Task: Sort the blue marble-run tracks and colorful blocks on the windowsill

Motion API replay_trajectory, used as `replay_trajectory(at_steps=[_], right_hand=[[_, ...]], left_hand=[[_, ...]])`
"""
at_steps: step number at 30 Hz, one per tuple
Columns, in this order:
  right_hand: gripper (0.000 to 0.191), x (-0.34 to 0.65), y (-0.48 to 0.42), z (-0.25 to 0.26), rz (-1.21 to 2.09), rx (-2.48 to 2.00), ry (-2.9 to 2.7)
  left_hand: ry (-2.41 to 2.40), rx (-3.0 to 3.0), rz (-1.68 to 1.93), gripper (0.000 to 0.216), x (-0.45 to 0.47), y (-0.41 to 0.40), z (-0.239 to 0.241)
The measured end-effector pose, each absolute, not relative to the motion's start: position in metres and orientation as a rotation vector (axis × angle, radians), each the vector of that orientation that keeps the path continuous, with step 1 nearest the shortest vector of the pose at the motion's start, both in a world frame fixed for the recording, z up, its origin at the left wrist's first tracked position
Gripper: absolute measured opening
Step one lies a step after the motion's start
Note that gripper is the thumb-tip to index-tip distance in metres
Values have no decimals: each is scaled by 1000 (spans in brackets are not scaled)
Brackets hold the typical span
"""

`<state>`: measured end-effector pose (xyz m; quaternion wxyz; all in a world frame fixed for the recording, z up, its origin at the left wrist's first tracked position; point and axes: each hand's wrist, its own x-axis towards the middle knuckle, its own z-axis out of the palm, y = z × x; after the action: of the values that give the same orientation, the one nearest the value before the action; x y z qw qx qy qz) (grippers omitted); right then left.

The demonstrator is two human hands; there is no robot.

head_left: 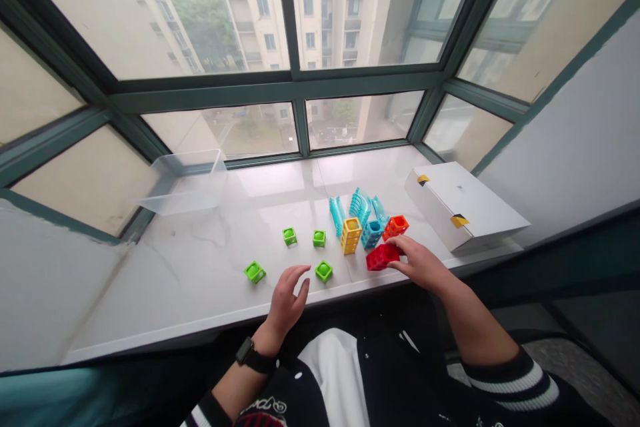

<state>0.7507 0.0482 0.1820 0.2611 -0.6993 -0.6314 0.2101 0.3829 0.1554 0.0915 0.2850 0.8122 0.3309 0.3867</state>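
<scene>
Two hands at the near edge of a window-sill counter (200,280), toy blocks between them.

Right hand (423,263): grip closed on the right end of the red block (383,256), which lies near the counter's front edge, at 5 o'clock of the yellow tower (351,235). Left hand (289,297): grip wide, holding nothing, fingers loosely curled over the front edge. The nearest green block (324,271) is just at its 1 o'clock. Blue block (372,233), orange block (396,227) and teal track pieces (359,203) crowd the red block's 12 o'clock. White box (463,203) at 2 o'clock, clear tub (185,180) far off at 10 o'clock by the window. Bare counter runs towards 9 o'clock.
</scene>
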Motion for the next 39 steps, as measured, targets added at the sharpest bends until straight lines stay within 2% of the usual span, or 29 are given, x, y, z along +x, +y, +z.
replay_trajectory(at_steps=[2, 6, 9, 13, 19, 23, 26, 32, 39], right_hand=[[37, 737, 47, 198, 684, -1730, -1674], [41, 689, 57, 203, 962, -1423, -1606], [41, 652, 72, 186, 1069, -1286, -1525], [36, 623, 88, 159, 957, -1315, -1539], [35, 619, 88, 135, 827, -1408, -1499], [35, 627, 81, 123, 841, -1459, -1491], [36, 636, 75, 118, 841, -1501, -1473], [36, 662, 62, 93, 824, -1584, -1381], [37, 670, 66, 37, 675, -1724, -1357]], left_hand=[[826, 2226, 1015, 38, 393, 149, 110], [738, 2351, 869, 67, 407, 144, 136], [760, 2393, 710, 51, 406, 151, 135], [944, 2336, 625, 37, 389, 164, 113], [1512, 2283, 431, 44, 370, 194, 80], [1608, 2325, 112, 51, 383, 209, 76], [1616, 2324, 7, 56, 395, 214, 77], [1574, 2354, 32, 71, 381, 211, 82], [1604, 2330, 524, 36, 338, 265, 104]])
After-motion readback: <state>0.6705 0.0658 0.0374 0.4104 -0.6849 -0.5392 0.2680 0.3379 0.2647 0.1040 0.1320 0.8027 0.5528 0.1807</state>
